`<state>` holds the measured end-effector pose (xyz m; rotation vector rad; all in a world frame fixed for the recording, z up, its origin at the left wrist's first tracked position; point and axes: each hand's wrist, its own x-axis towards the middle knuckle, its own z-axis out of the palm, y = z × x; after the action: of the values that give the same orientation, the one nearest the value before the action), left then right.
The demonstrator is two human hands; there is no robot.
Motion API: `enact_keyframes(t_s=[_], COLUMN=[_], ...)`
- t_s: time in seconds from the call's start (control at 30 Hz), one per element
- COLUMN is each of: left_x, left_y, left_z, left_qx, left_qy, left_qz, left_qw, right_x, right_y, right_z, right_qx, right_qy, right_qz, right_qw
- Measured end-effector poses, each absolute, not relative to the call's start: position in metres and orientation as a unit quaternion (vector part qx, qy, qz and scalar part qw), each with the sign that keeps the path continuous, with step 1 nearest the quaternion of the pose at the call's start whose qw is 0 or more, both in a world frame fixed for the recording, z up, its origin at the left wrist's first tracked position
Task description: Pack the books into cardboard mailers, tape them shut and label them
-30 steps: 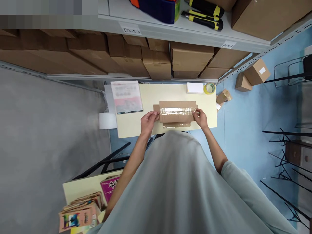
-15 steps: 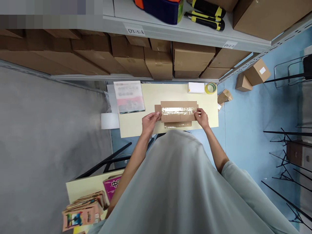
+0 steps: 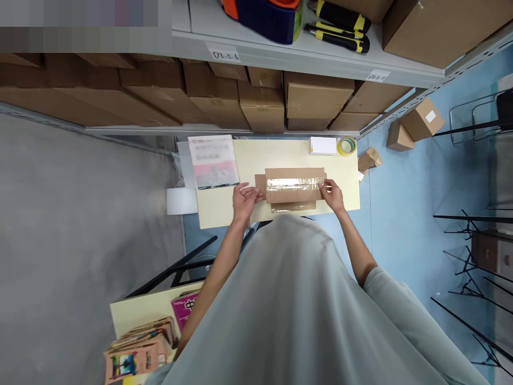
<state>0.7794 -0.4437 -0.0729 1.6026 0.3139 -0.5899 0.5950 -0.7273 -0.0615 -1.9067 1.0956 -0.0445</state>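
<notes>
A flattened cardboard box (image 3: pixel 292 193) lies on the cream tabletop (image 3: pixel 216 208), with shiny clear tape (image 3: pixel 294 184) along its middle. One flap (image 3: pixel 260 184) sticks out at its left end, and a taped flap (image 3: pixel 293 207) shows along the near side. My left hand (image 3: pixel 244 201) is at the left flap, fingers apart, the tips at or just beside its edge. At the opposite end my right hand (image 3: pixel 332 195) pinches the box's right edge between thumb and fingers.
A printed plastic-wrapped packet (image 3: pixel 214 161) lies at the table's left. A small white box (image 3: pixel 323 145) and a yellow tape roll (image 3: pixel 347 146) sit at the back right. Beyond stands a shelf (image 3: pixel 312 59) with cartons and cutters (image 3: pixel 340 38). Magazines (image 3: pixel 136 353) are stacked lower left.
My left hand's fingers have loosened from the box's left flap and spread apart, shifting slightly left. My right hand stays at the right edge. The view has tilted slightly.
</notes>
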Motion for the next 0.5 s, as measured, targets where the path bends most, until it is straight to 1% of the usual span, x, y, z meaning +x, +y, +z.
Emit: enact_keyframes(t_s=[0.17,0.3,0.4,0.5], left_x=[0.779,0.769,0.754,0.741], left_y=[-0.444,-0.452,-0.463,-0.473], left_z=[-0.08,-0.087,-0.092,-0.095], left_qx=[0.752,0.796,0.804,0.798], left_qy=[0.072,-0.032,-0.122,-0.13], left_qz=[-0.229,-0.173,-0.233,-0.303], left_qw=[0.614,0.579,0.533,0.504], right_x=[0.593,0.594,0.598,0.603], right_y=[-0.729,-0.725,-0.712,-0.695], right_z=[-0.065,-0.068,-0.072,-0.077], right_qx=[-0.783,-0.807,-0.828,-0.835], right_qy=[0.427,0.414,0.412,0.413], right_qz=[-0.022,-0.014,-0.019,-0.017], right_qw=[0.452,0.42,0.381,0.362])
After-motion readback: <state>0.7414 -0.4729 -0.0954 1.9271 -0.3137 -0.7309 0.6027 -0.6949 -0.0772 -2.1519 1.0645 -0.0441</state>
